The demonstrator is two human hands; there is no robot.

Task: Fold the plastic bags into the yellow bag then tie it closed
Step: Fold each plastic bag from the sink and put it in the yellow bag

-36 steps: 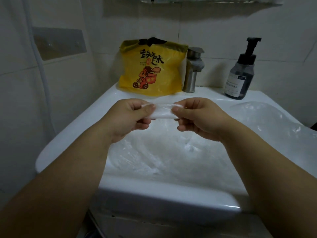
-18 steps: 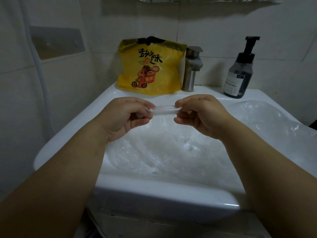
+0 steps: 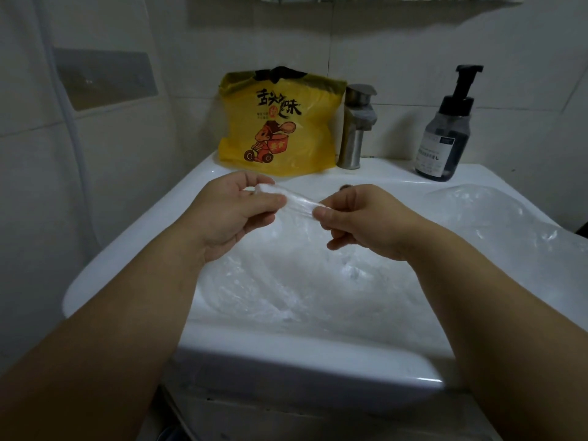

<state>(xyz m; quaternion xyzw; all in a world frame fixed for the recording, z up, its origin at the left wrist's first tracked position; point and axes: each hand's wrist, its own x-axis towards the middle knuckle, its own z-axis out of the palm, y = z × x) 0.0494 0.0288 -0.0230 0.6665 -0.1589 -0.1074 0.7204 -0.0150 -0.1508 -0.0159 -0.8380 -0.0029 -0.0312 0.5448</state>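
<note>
A yellow bag [image 3: 280,122] with a cartoon print and a black top stands upright at the back of the sink, against the wall. Over the basin, my left hand [image 3: 235,211] and my right hand [image 3: 359,218] each pinch one end of a clear plastic bag [image 3: 296,202], gathered into a thin strip stretched between them. The rest of that clear plastic hangs down into the basin. More clear plastic [image 3: 496,218] lies bunched on the sink's right side.
The white sink [image 3: 133,249] fills the middle of the view, with a metal tap [image 3: 354,128] right of the yellow bag and a dark pump bottle [image 3: 445,135] at the back right. Tiled walls close in behind and on the left.
The strip between my hands has been pulled longer and thinner. My left hand rose a little and my hands moved slightly apart.
</note>
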